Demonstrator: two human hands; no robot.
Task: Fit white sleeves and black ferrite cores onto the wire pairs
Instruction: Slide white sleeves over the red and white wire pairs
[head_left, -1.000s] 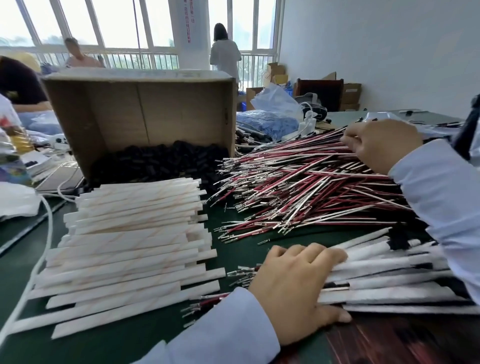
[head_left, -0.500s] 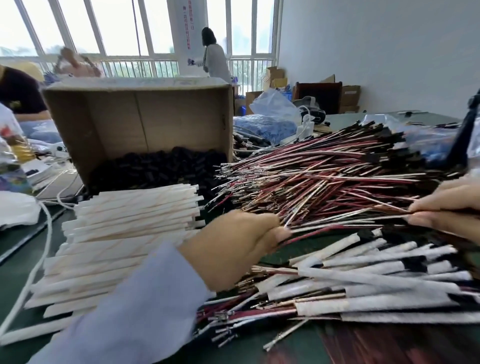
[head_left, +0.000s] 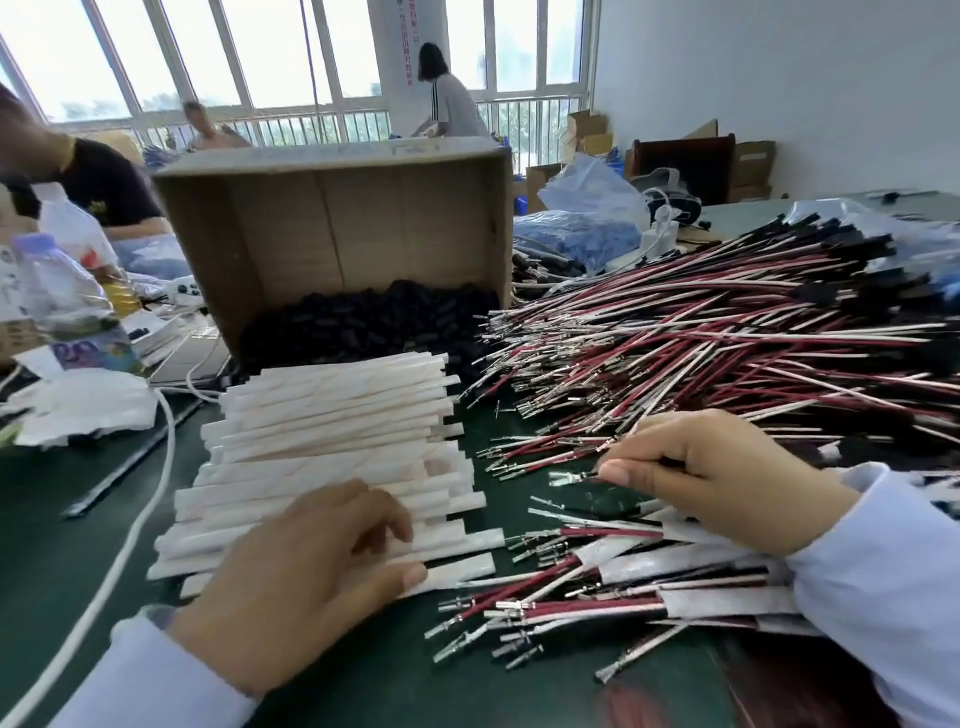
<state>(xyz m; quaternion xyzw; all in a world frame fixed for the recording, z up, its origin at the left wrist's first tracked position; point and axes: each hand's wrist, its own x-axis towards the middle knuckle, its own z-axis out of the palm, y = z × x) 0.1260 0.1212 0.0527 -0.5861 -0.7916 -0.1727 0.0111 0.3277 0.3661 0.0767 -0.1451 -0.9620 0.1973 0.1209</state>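
Note:
A stack of flat white sleeves (head_left: 332, 431) lies at centre left on the green table. My left hand (head_left: 311, 571) rests on the stack's near end, thumb and fingers pinching the nearest sleeve (head_left: 457, 564). My right hand (head_left: 711, 473) pinches a wire pair (head_left: 571, 477) near its metal terminals, just above the table. A large heap of red and white wire pairs (head_left: 701, 353) spreads to the right. Black ferrite cores (head_left: 363, 322) fill the bottom of a tipped cardboard box (head_left: 332, 228). Sleeved wire pairs (head_left: 649, 577) lie under my right forearm.
A white cable (head_left: 156, 499) runs down the left side of the green table (head_left: 78, 545). Plastic bottles (head_left: 57, 291) and bags crowd the far left. Blue-filled plastic bags (head_left: 576, 228) sit behind the wire heap. Other people work at the back by the windows.
My left hand moved left from the wire ends onto the near end of the sleeve stack. My right hand came forward and left, now holding one wire pair by its terminal end.

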